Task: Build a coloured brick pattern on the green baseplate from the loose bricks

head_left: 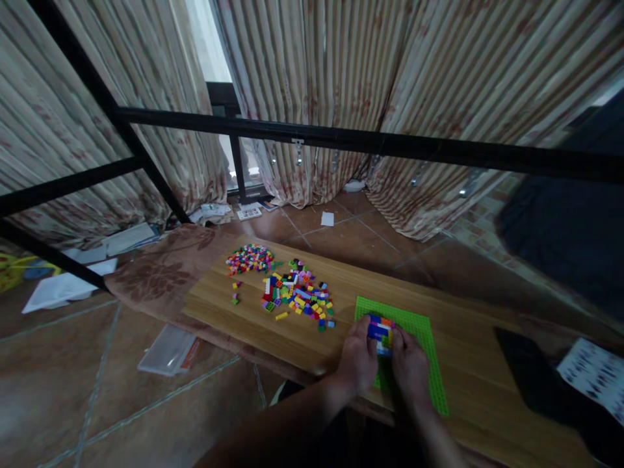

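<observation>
Between my two hands is a small block of joined toy bricks (pixel 380 331), mostly blue with some orange, white, yellow and green. My left hand (pixel 359 354) grips its left side, and my right hand (pixel 408 364) closes on its right side. Both are over a bright green studded baseplate (pixel 433 351); whether the bricks are pressed onto it I cannot tell. Left of the baseplate lies a spread of loose mixed bricks (pixel 299 294). Farther off to the left is a heap of smaller colourful pieces (pixel 249 259).
The wooden board (pixel 219 299) rests on a brown patterned cloth (pixel 151 266). A dark flat object (pixel 526 370) and a printed sheet (pixel 597 377) are at the right. A black metal frame (pixel 341 135) crosses in front of striped curtains (pixel 312 65). A clear plastic box (pixel 168 351) lies on the tiles.
</observation>
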A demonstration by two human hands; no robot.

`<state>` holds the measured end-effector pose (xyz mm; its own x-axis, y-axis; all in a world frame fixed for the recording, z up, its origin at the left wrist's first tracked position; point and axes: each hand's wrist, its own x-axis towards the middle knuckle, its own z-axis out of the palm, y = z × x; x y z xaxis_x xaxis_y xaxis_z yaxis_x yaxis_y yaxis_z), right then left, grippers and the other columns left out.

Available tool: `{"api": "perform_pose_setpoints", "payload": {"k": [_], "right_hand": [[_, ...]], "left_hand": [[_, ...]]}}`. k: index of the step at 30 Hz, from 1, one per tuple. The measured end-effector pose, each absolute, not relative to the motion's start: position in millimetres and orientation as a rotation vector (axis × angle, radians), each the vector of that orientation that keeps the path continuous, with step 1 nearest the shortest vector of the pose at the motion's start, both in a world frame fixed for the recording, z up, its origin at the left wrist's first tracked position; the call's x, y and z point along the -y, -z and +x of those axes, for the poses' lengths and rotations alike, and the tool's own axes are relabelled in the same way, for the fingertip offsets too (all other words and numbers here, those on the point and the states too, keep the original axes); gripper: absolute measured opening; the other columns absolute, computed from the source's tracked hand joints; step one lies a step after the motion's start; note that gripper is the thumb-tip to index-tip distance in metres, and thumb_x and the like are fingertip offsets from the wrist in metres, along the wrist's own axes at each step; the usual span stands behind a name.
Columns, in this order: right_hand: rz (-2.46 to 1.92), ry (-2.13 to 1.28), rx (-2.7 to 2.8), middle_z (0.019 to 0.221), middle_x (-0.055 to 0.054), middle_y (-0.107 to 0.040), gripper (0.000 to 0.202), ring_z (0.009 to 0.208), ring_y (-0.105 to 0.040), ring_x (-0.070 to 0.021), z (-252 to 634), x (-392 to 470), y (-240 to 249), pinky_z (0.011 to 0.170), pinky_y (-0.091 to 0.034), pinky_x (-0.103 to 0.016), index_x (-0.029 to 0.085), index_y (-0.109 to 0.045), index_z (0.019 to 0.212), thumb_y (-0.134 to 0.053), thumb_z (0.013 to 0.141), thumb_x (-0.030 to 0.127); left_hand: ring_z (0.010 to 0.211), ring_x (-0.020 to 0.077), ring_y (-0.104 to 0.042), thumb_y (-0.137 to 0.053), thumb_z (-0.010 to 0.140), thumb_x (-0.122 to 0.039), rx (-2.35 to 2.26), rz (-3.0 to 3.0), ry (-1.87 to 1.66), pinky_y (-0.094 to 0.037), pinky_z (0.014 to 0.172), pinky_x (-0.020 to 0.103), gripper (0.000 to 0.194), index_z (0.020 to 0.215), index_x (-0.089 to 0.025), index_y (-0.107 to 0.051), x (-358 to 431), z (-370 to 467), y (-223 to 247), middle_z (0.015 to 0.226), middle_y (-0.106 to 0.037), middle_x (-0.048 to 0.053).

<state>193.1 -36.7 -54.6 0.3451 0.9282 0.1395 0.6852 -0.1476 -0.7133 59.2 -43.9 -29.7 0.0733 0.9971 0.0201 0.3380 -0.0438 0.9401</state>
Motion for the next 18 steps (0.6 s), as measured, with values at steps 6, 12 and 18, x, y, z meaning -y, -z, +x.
{"api": "perform_pose_setpoints", "payload": {"k": [6, 12, 18], "right_hand": [[-1.976, -0.368, 1.465, 0.097, -0.018, -0.068, 0.069, 0.082, -0.061, -0.0256, 197, 44, 54, 0.073, -0.043, -0.035, 0.01, -0.068, 0.103, -0.021, 0.089, 0.058], [-1.952, -0.438, 1.527, 0.096, -0.017, -0.067, 0.067, 0.082, -0.059, -0.0249, 203, 43, 51, 0.073, -0.041, -0.034, 0.011, -0.068, 0.105, -0.022, 0.088, 0.056], [-1.837, -0.616, 1.524, 0.089, -0.013, -0.07, 0.063, 0.078, -0.062, -0.023, 218, 46, 51, 0.07, -0.043, -0.032, 0.014, -0.07, 0.1, -0.027, 0.086, 0.058]], "left_hand": [[0.125, 0.0224, -0.049, -0.045, 0.085, -0.017, -1.377, 1.44, -1.012, -0.037, 0.111, 0.035, 0.051, 0.135, -0.012, -0.047, 52, 66, 30, 0.135, -0.054, 0.013], [0.121, 0.0226, -0.053, -0.052, 0.082, -0.017, -1.367, 1.438, -1.036, -0.04, 0.108, 0.039, 0.051, 0.134, -0.015, -0.049, 51, 65, 34, 0.132, -0.057, 0.012], [0.103, 0.0192, -0.064, -0.053, 0.084, -0.02, -1.529, 1.528, -1.06, -0.051, 0.093, 0.032, 0.039, 0.122, -0.016, -0.058, 56, 56, 27, 0.115, -0.067, 0.009]]}}
